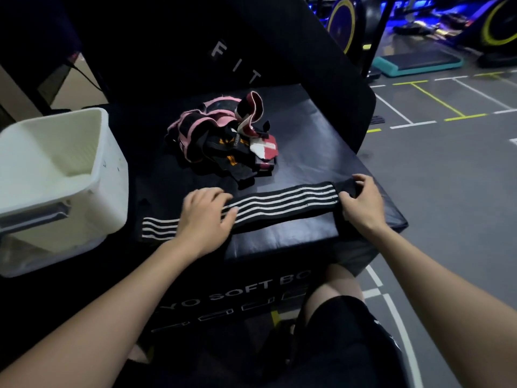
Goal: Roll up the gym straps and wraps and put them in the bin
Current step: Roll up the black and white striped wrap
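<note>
A long black wrap with white stripes (282,204) lies stretched flat across the near part of a black soft box (321,141). My left hand (205,215) rests palm down on the wrap toward its left end, fingers spread. My right hand (361,201) pinches the wrap's black right end, fingers curled over it. Behind the wrap, a tangled pile of straps and wraps (223,138) in pink, black, red and white sits mid-box. A white plastic bin (58,169) stands at the left, apparently empty.
A tall black padded block (279,40) leans behind the box. To the right is grey gym floor with painted lines (436,107), a teal step platform (416,63) and exercise bikes farther back. My knee in dark shorts (341,312) is below the box.
</note>
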